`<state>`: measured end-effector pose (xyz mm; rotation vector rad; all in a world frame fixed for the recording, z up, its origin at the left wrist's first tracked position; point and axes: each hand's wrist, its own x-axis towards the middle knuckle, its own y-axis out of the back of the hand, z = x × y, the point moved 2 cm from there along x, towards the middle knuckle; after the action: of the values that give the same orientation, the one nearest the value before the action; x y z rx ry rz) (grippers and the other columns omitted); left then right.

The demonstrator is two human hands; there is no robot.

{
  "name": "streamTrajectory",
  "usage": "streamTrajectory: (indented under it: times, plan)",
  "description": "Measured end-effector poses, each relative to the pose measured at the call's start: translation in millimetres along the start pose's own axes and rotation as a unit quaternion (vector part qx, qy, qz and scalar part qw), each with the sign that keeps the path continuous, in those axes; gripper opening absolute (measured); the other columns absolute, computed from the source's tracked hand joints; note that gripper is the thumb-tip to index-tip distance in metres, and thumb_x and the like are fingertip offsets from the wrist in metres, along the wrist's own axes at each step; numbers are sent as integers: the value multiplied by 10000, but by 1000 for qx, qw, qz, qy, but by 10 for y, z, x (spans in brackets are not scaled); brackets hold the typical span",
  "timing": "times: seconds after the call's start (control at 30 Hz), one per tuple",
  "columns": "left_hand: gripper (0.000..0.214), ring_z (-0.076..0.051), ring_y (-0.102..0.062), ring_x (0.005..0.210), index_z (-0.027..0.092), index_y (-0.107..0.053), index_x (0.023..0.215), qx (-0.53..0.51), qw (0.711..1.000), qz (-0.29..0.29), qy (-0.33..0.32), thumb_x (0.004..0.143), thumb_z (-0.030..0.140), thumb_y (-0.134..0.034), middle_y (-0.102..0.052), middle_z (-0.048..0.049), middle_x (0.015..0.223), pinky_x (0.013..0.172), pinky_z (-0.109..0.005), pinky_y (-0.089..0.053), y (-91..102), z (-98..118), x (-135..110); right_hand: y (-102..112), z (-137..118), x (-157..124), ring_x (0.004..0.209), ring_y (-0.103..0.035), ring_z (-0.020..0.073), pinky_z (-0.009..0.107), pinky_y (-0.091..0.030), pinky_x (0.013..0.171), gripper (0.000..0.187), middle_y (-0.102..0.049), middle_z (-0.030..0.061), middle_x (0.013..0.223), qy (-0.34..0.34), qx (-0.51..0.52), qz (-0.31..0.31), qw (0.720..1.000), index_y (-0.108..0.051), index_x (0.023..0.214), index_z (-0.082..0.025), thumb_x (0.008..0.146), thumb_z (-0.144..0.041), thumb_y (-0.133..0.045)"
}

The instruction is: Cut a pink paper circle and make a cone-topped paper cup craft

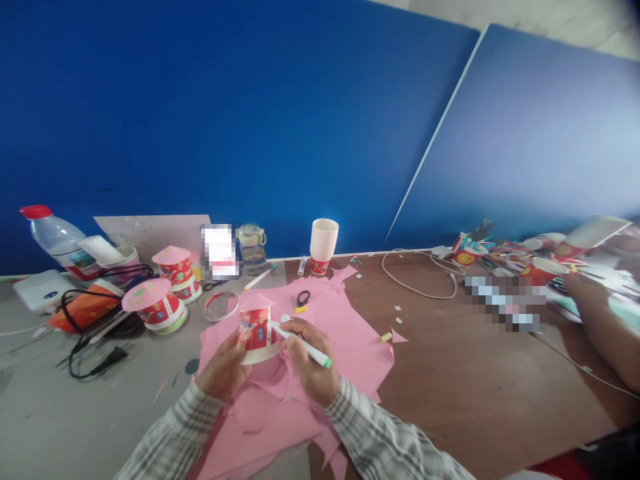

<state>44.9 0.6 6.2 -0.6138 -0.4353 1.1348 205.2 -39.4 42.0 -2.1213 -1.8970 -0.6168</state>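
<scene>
My left hand (225, 367) is closed round the left side of a red printed paper cup (254, 330), which has a pale rim at its lower end and a bit of pink paper at its top. My right hand (315, 367) grips a white marker (310, 350) with a green end. The marker's other end points at the cup's right side; whether it touches I cannot tell. Beneath both hands lie cut sheets of pink paper (350, 340). Just beyond the cup are small scissors (303, 297) with black handles and a roll of clear tape (221, 307).
Two pink-topped paper cup pieces (160, 310) stand at left, near a black cable (75, 347) and a plastic bottle (60, 240). Stacked paper cups (324, 243) and a glass jar (253, 253) stand by the blue partition (280, 133). At right, another person's arm (600, 320) reaches among craft supplies.
</scene>
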Motion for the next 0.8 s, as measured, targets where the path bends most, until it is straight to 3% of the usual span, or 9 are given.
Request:
streamTrajectory:
  times: [0.33, 0.57, 0.8]
  plan:
    - [470, -350, -488, 960, 147, -542, 1017, -3, 1000, -3, 8, 592, 333, -621, -645, -149, 967, 818, -489, -378, 1, 22, -27, 27, -39, 40, 658, -633, 182, 258, -502, 639, 206, -694, 27, 746, -1, -1, 13, 1000, -669, 889, -200, 801, -313, -522]
    - [365, -349, -535, 888, 161, -608, 905, -13, 1000, 0, 1, 593, 352, -612, -688, -123, 829, 815, -512, -376, 0, 33, -34, 27, -60, 44, 607, -626, 175, 257, -502, 618, 201, -686, 19, 684, 0, 8, 15, 1000, -670, 884, -193, 797, -301, -524]
    - [414, -350, -522, 907, 135, -587, 953, -13, 1000, 7, 13, 596, 345, -606, -683, -133, 855, 805, -508, -389, -10, 43, -41, 32, -62, 39, 676, -654, 191, 268, -511, 675, 191, -696, 20, 684, 5, 19, 13, 1000, -669, 885, -190, 797, -276, -523]
